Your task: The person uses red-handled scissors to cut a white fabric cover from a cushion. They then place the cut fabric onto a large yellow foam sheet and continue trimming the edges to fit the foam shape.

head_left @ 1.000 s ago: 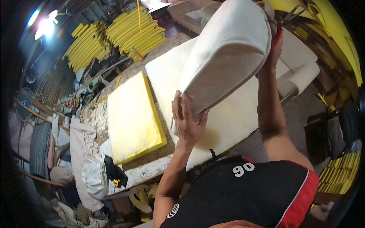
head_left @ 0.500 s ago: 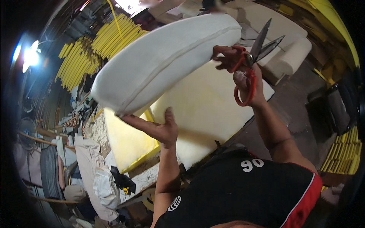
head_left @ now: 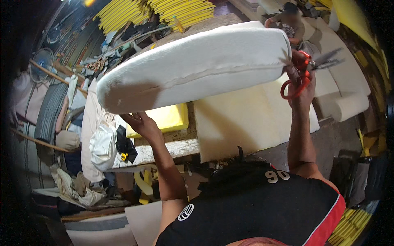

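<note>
A long white cushion (head_left: 197,61) with rounded ends and a seam along its side is raised over the table, nearly level. Beneath its left end is my left hand (head_left: 141,125), gripping the lower edge; the fingertips are partly hidden by the cushion. My right hand (head_left: 303,96) is at the cushion's right end, its fingers against the fabric. Large red-handled scissors (head_left: 327,61) are also in that hand, the blades parted and pointing right, away from the cushion. A shadow falls across the cushion's left part.
Below lie a pale foam sheet (head_left: 230,127) and a yellow foam block (head_left: 174,117) on the worktable (head_left: 176,149). White cloth (head_left: 102,141) hangs at the table's left. Another person (head_left: 287,26) sits on a pale sofa (head_left: 349,78) at the far right. Yellow strips (head_left: 180,12) are stacked behind.
The cushion has turned from a steep slant to nearly level, its right end now lower and further right. My right hand moved right with the scissors. The view has swung left.
</note>
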`<action>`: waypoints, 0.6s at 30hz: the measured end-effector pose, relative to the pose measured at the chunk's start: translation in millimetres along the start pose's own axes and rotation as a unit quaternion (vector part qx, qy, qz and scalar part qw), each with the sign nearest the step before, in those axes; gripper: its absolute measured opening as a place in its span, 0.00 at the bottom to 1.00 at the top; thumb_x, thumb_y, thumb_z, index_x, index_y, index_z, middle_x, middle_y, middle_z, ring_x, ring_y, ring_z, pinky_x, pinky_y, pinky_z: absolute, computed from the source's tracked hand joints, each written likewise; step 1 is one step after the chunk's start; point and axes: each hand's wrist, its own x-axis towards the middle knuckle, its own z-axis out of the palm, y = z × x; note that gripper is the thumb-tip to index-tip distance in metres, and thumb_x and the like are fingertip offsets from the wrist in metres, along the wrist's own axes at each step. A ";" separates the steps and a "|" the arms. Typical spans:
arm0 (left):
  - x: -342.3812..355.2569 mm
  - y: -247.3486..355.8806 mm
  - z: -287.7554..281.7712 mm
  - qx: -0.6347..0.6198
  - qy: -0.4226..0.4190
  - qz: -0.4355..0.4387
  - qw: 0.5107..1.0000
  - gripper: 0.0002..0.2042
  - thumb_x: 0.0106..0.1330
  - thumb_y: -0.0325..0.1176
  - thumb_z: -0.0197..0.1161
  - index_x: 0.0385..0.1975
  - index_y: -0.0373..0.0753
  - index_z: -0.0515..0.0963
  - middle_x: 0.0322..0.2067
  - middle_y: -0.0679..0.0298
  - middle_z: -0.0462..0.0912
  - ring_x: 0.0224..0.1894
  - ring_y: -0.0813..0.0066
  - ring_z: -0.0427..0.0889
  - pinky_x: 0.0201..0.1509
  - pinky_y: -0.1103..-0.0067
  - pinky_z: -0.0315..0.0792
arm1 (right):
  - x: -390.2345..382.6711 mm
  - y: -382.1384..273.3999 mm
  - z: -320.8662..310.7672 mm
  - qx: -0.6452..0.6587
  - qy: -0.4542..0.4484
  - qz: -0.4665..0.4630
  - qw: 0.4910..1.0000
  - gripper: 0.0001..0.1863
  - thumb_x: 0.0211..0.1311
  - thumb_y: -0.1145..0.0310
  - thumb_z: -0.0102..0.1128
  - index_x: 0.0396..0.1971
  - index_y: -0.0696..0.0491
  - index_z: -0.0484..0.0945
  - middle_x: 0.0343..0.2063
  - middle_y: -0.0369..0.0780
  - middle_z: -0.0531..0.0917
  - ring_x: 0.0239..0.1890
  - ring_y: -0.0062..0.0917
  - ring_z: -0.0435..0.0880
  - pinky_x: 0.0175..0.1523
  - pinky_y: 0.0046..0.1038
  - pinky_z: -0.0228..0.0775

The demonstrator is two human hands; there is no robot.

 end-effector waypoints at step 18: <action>-21.9 60.9 -22.2 -0.176 -0.033 -0.054 0.982 0.17 0.69 0.32 0.60 0.52 0.36 0.65 0.53 0.59 0.69 0.55 0.76 0.68 0.60 0.73 0.63 | -66.0 -4.4 21.4 0.072 -0.300 0.094 0.947 0.26 0.46 0.63 0.78 0.41 0.57 0.74 0.38 0.39 0.78 0.39 0.25 0.77 0.48 0.33 0.69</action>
